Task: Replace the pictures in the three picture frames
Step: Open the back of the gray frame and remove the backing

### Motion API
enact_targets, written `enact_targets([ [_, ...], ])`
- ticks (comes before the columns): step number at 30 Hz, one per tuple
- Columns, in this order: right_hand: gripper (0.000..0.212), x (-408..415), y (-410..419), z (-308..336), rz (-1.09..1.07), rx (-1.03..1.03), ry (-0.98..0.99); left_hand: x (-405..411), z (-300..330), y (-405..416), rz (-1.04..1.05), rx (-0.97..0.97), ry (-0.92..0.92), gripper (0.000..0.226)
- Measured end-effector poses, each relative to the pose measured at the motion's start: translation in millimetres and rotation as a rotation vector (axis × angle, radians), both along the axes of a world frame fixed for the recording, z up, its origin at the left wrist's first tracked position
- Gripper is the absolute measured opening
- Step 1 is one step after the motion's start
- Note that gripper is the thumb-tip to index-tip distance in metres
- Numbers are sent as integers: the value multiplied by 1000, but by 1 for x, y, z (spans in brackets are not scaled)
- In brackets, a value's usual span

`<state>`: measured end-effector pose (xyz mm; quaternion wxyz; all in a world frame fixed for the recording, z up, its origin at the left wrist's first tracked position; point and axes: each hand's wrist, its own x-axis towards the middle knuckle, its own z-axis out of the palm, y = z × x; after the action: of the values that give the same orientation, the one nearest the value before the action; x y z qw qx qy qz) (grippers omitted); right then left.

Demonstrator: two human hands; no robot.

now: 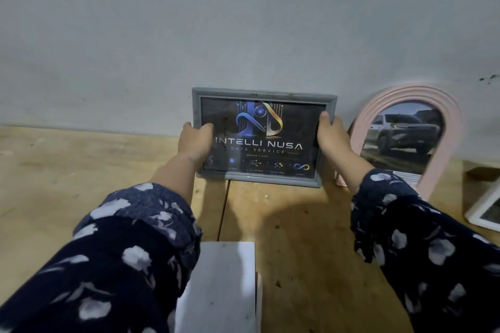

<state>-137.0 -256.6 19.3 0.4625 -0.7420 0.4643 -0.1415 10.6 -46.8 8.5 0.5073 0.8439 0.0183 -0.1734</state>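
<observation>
A grey rectangular picture frame point(263, 94) stands upright on the wooden table point(81, 170), close to the wall. It holds a dark picture with a blue and gold logo and the words INTELLI NUSA. My left hand point(196, 140) grips its left edge, thumb on the front. My right hand point(332, 135) grips its right edge, thumb over the front rim. To the right stands a pink arched frame point(449, 121) with a picture of a silver car. A white frame point(484, 211) lies flat at the right edge, partly cut off.
White sheets or prints point(224, 284) lie on the table near me, between my forearms. The grey wall point(243, 21) rises directly behind the frames. Bare wood stretches to the left of the grey frame.
</observation>
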Motion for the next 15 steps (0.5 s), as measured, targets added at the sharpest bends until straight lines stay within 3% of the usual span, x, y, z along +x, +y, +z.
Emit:
enact_targets([
  [4,59,-14,8,6,-49,-26,-26,-16,8,7,46,-86,-23,71],
  [8,60,-44,16,11,-84,-32,-140,-45,19,18,43,-156,-51,93],
  [10,63,-63,18,12,-146,25,-213,-59,21,24,13,-192,-78,107],
  [15,79,-131,21,9,-323,227,-355,-100,9,30,-86,-297,-65,113],
])
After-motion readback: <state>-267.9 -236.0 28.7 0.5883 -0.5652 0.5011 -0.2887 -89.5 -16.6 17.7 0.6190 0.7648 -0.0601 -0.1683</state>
